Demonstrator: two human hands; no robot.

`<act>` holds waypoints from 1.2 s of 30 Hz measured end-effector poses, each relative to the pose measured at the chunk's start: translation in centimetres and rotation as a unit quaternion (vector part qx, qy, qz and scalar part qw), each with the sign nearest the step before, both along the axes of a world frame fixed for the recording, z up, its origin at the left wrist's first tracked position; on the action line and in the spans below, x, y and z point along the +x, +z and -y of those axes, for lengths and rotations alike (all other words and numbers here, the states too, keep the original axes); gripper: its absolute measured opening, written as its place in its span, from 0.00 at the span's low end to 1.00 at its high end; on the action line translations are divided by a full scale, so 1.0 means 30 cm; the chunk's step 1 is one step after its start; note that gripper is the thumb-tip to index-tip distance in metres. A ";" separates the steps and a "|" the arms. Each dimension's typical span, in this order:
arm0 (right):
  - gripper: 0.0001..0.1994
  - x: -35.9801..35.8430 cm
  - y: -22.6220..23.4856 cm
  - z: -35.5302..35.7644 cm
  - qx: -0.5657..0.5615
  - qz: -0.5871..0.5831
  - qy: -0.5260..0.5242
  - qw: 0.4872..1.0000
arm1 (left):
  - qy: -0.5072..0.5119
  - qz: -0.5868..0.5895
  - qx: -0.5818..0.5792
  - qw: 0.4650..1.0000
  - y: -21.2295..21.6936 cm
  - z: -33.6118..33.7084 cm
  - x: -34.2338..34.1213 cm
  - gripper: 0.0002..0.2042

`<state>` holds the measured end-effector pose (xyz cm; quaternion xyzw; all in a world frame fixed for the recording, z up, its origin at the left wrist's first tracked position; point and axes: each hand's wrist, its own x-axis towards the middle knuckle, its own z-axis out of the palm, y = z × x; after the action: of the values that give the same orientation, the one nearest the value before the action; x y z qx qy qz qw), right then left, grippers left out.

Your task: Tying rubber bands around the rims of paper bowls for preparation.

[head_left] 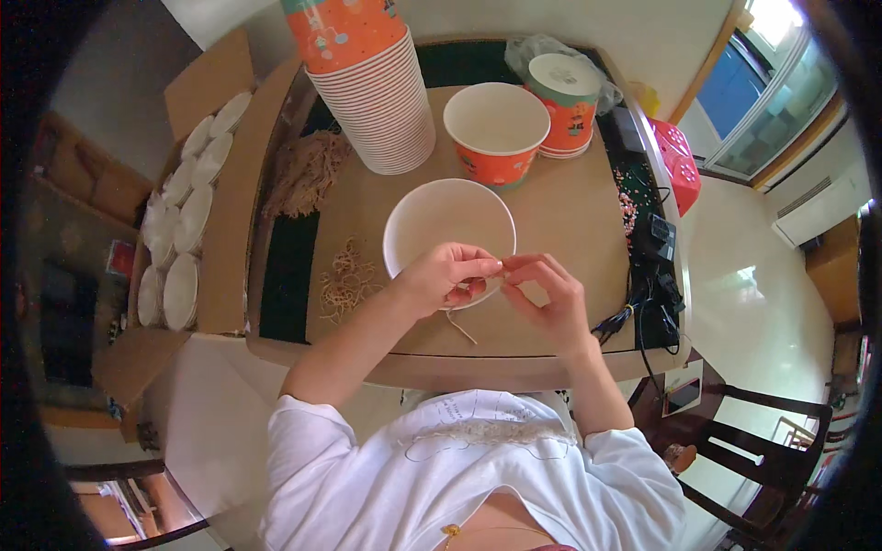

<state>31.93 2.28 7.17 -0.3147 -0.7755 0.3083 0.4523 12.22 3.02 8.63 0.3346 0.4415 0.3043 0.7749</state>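
Note:
My left hand (446, 278) and my right hand (549, 296) meet at the fingertips over the near rim of a white paper bucket (447, 213), which stands with its open top facing up. Both hands are closed in a pinch. Below my left hand a short beige cord (463, 329) hangs or lies toward the table edge; its upper part is hidden by the fingers. What the right fingertips pinch is too small to make out. Left of the bucket lies a loose tangle of similar cords (346, 283), with a thicker bundle of pinkish-brown strands (312, 174) behind it.
A tall stack of nested paper buckets (377, 106) leans at the back left. Behind the near bucket stand an orange bucket (496, 138) and an upturned one (562, 92). Black cables (648, 294) and small beads (627, 207) line the right side. A carton of white lids (195, 216) sits left.

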 end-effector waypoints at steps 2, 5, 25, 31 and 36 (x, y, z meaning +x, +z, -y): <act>0.07 -0.025 -0.020 0.015 -0.018 -0.054 -0.054 0.997 | 0.002 -0.010 0.007 1.000 0.012 0.001 0.005 0.08; 0.06 -0.044 -0.031 0.019 -0.004 -0.073 -0.077 0.994 | 0.009 -0.028 0.029 0.999 0.017 0.007 0.003 0.07; 0.06 -0.083 -0.065 0.023 -0.135 -0.103 -0.057 0.984 | 0.054 -0.203 0.279 0.937 -0.004 0.071 -0.018 0.05; 0.05 -0.100 -0.081 0.016 -0.175 -0.121 -0.056 0.975 | 0.088 -0.263 0.323 0.905 0.019 0.106 -0.002 0.04; 0.06 -0.130 -0.083 0.025 -0.133 -0.123 -0.087 0.980 | 0.102 -0.330 0.340 0.875 0.038 0.151 0.027 0.02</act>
<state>28.04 1.53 4.69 -0.3982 -0.6354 0.4044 0.5236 13.03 -1.52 9.77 0.6111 0.5729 0.3850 0.3875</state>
